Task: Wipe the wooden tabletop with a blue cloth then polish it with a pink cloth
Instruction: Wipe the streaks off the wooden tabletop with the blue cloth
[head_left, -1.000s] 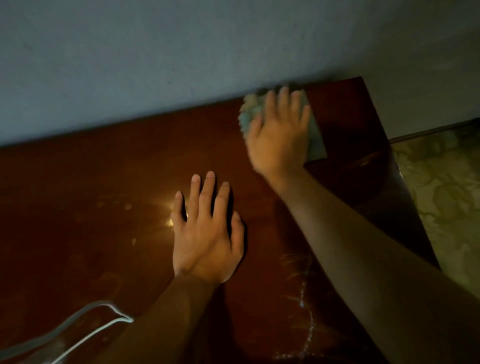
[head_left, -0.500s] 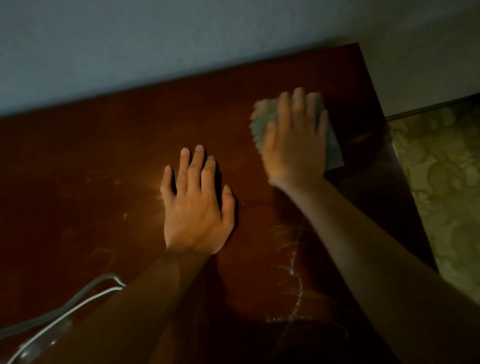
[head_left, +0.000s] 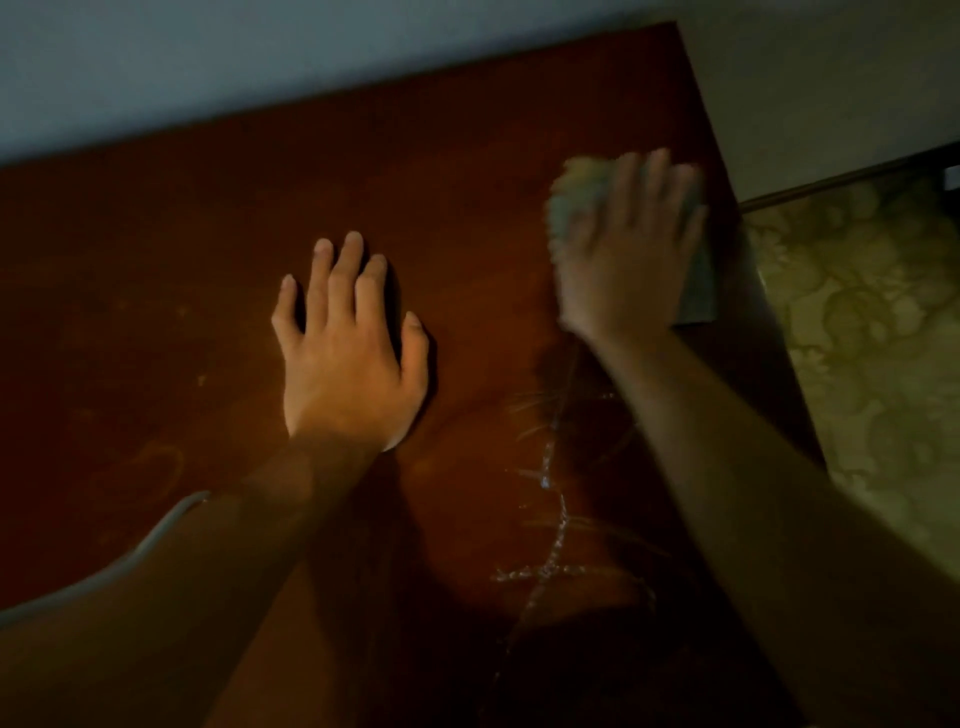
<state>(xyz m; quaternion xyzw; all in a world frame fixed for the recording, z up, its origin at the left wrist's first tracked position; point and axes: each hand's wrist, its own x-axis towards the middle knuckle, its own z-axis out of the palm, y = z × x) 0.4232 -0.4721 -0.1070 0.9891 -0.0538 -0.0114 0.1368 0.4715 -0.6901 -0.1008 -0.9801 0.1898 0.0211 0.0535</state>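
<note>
A dark reddish wooden tabletop (head_left: 208, 234) fills most of the view. My right hand (head_left: 623, 260) presses flat on a pale blue cloth (head_left: 576, 200) near the table's right edge; the hand is blurred with motion. The cloth shows past the fingers on the left and under the palm on the right. My left hand (head_left: 348, 353) lies flat on the wood at the middle, fingers slightly apart, holding nothing. Wet streaks (head_left: 550, 467) glint on the wood below my right wrist. No pink cloth is in view.
A grey wall (head_left: 260, 62) runs along the table's far edge. A patterned yellowish floor (head_left: 872, 338) lies beyond the right edge. A light cable (head_left: 161, 530) curves over the tabletop at the lower left, partly under my left forearm.
My right hand has slid the blue cloth from the far right corner back toward me along the right edge. My left hand stays flat on the wood.
</note>
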